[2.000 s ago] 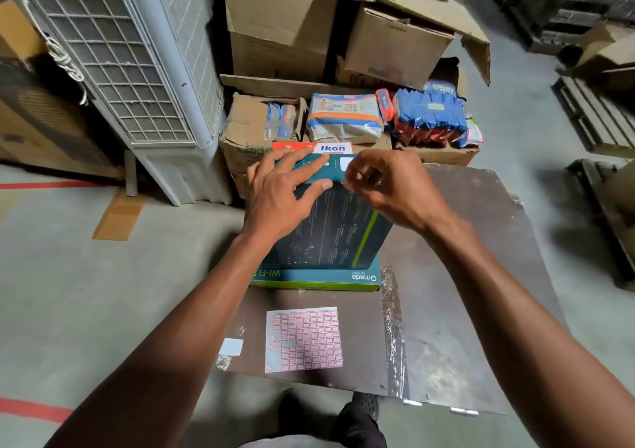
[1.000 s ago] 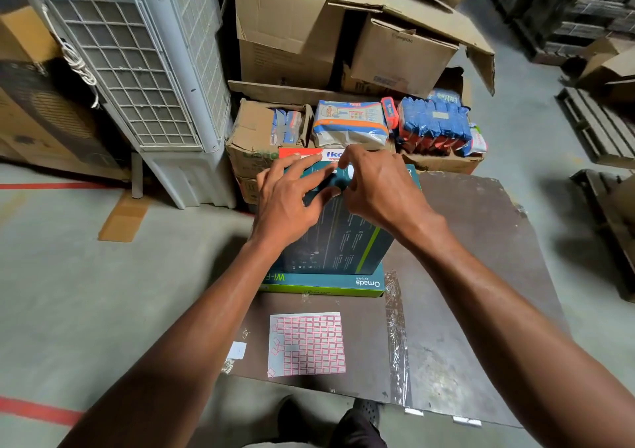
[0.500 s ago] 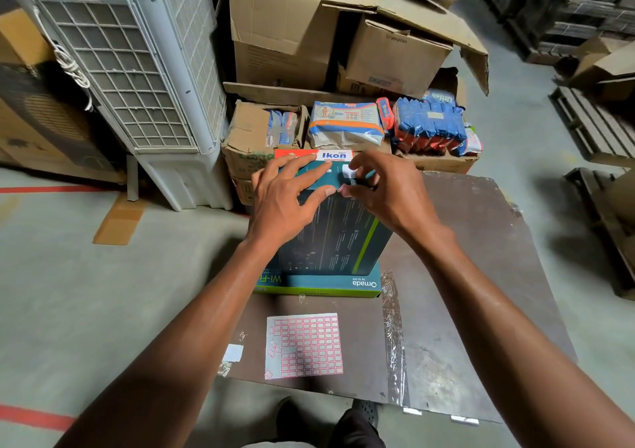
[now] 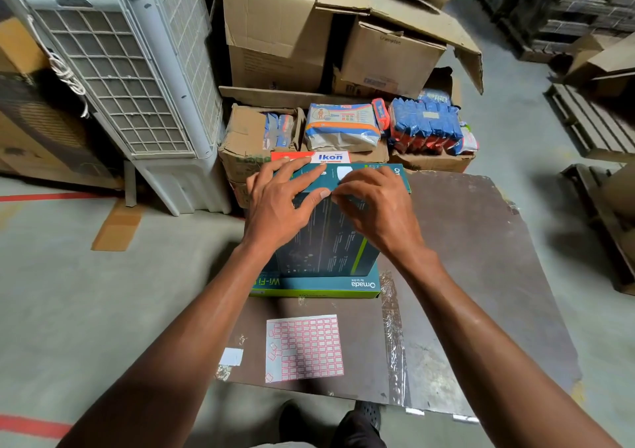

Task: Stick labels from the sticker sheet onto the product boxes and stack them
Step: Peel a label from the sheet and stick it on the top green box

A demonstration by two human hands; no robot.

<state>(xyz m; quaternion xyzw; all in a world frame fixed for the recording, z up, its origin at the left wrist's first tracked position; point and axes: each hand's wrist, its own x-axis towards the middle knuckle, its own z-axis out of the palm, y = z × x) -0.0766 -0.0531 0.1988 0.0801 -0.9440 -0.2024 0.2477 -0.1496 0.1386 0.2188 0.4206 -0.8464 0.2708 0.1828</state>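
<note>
Top box (image 4: 330, 238), long axis running away, perhaps tilted, both hands resting

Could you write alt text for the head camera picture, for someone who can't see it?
A person's left hand and right hand rest on the upper teal Omada box, stacked on another Omada box on a brown board. A sticker sheet lies nearer the camera; cardboard cartons stand behind.
</note>
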